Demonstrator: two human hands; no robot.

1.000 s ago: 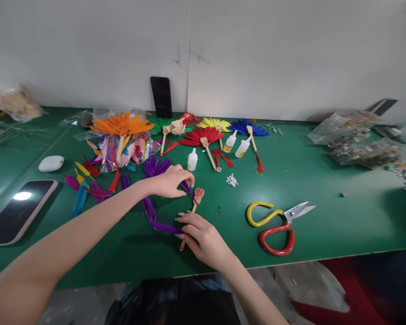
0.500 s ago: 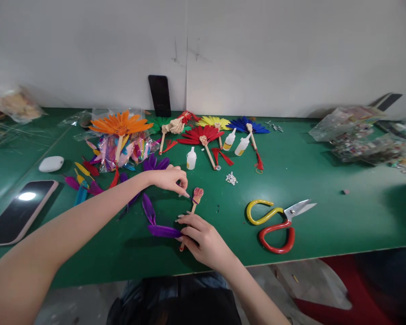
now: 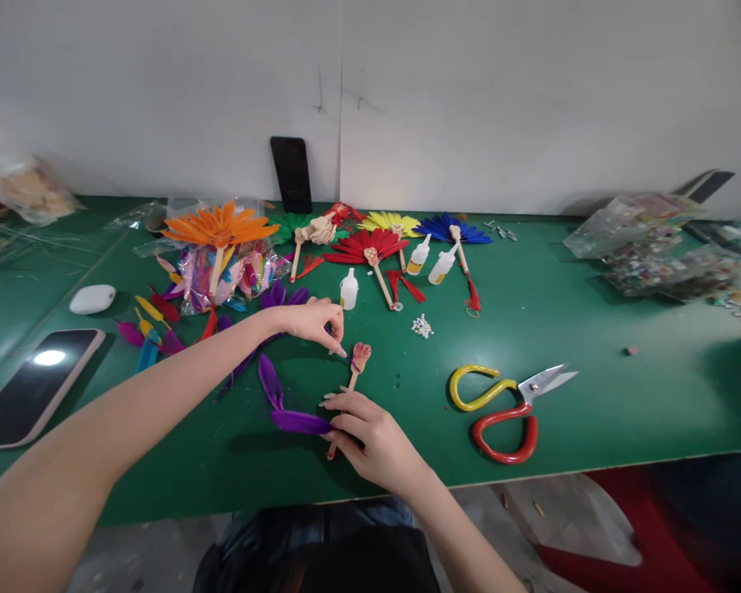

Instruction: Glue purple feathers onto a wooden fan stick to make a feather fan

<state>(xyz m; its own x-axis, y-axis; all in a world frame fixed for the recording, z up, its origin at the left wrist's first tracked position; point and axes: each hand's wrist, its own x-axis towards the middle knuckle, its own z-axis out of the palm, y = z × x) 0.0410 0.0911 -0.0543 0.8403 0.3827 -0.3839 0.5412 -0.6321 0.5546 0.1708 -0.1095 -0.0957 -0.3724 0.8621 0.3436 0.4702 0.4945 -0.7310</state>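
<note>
My right hand (image 3: 370, 432) is closed around a slim wooden fan handle (image 3: 354, 379), which slants away from me just above the table. The handle's rounded head (image 3: 361, 357) looks reddish and coated. A purple feather (image 3: 300, 422) reaches from my right fingertips to the left, and a second purple feather (image 3: 272, 380) lies against its far end. My left hand (image 3: 318, 324) pinches at the left side of the head; a tiny dark purple bit shows at the fingertips, too small to name. More purple feathers (image 3: 284, 296) lie partly hidden behind my left wrist.
Scissors (image 3: 519, 403) lie at right, beside white beads (image 3: 422, 326). Glue bottles (image 3: 349, 290) stand before finished feather fans, including a red fan (image 3: 370, 249) and an orange fan (image 3: 221, 226). A phone (image 3: 34, 387) lies at left; another phone (image 3: 291, 175) leans on the wall.
My left hand has shifted very slightly to the right, closer against the handle's head. My right hand, the handle and the feathers have stayed put.
</note>
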